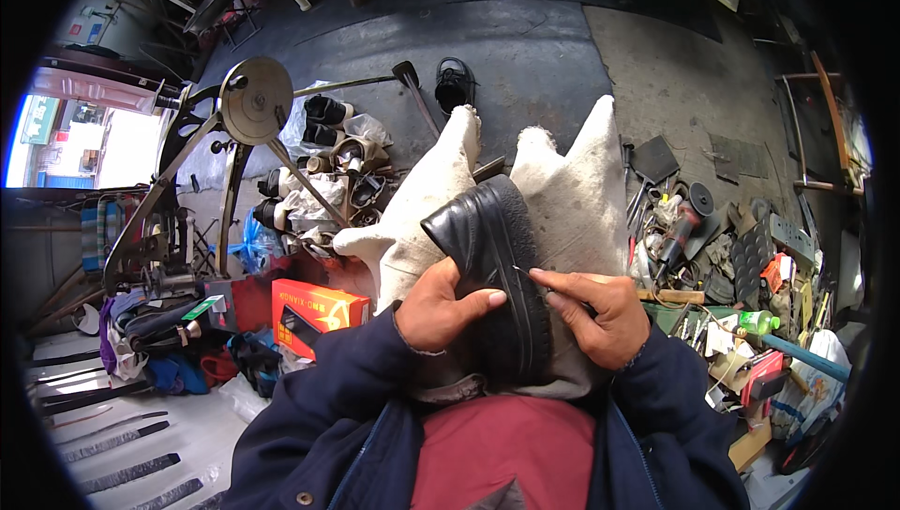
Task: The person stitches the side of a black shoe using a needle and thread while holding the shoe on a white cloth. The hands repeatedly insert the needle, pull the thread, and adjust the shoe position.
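A black leather shoe (pixel 478 229) lies tilted over my lap, its thick sole edge facing right. My left hand (pixel 437 311) is closed around the shoe's left side, thumb pressed on the upper near the sole seam. Beside the sole, my right hand (pixel 603 318) pinches a thin pointed tool (pixel 519 271), its tip at the seam between upper and sole. Most of that tool is hidden by my fingers, so its exact kind does not show. Under the shoe, an off-white, stained thick cloth (pixel 577 196) covers my legs.
At left stands an iron machine with a round wheel (pixel 256 100). An orange-red box (pixel 317 311) and a pile of shoes (pixel 328 177) lie nearby. Another black shoe (pixel 456 86) stands ahead. Tools, including an angle grinder (pixel 682 232), and a green bottle (pixel 757 322) crowd the right.
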Tool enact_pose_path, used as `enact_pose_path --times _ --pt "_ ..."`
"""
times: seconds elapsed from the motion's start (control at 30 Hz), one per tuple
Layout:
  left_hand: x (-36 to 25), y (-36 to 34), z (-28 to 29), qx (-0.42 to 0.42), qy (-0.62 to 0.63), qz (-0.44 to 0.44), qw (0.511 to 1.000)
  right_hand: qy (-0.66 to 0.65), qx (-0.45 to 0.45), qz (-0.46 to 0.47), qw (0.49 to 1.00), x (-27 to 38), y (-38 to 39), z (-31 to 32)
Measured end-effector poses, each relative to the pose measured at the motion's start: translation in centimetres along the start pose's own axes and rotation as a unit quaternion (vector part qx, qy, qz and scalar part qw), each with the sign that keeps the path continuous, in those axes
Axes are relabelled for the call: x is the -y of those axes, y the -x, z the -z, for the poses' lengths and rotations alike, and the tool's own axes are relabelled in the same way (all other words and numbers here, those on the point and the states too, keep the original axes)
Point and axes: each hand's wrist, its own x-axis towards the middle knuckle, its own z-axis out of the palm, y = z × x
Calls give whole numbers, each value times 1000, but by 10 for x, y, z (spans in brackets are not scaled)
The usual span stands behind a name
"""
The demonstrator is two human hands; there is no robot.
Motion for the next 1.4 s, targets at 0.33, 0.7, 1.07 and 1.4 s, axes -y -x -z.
enact_pose_path --times 0.33,0.7,1.07,1.4 --pt "-2 0 -1 0 1 -18 1000 66 54 8 996 -1 0 9" --pt "-1 -1 0 0 -15 -5 1000 -79 -108 -76 988 3 6 -12" --pt "-7 8 -1 -90 -311 -24 946 245 -132 -181 943 -12 -10 40" --pt "-18 2 -11 -72 -88 36 993 37 7 -19 999 11 39 3"
